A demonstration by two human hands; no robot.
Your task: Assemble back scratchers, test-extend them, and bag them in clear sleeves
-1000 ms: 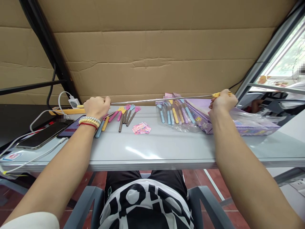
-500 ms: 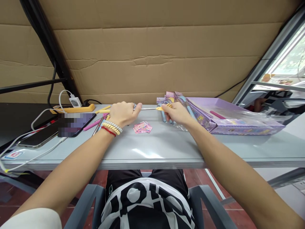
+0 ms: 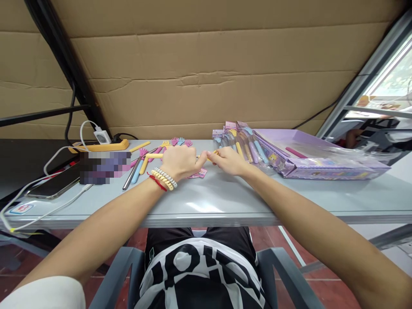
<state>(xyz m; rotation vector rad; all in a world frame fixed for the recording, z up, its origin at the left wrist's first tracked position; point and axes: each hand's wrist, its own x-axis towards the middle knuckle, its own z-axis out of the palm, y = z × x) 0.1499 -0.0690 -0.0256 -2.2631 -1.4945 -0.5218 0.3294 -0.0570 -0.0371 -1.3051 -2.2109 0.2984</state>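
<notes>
My left hand (image 3: 180, 161) is closed around a yellow-handled telescopic back scratcher (image 3: 155, 156), whose handle sticks out to the left. My right hand (image 3: 228, 160) pinches its yellow head end. The two hands are close together, and fingers hide most of the head and rod. Small pink printed cards (image 3: 201, 173) lie on the table below the hands, partly covered by the left one. Left of and behind my left hand lie several loose back scratchers (image 3: 137, 172) with pink, blue and yellow hand-shaped heads. Several bagged back scratchers (image 3: 246, 146) lie behind my right hand.
A purple display box (image 3: 331, 173) with a pink stick (image 3: 295, 152) and clear plastic stands on the right. Two phones, one black (image 3: 53, 183), lie left near white cables and a yellow power strip (image 3: 111, 146). Cardboard (image 3: 206, 98) walls the back of the table (image 3: 206, 206).
My hands have come together, and the metal rod that showed between them is now shortened and mostly hidden. My left hand has shifted right, uncovering loose back scratchers.
</notes>
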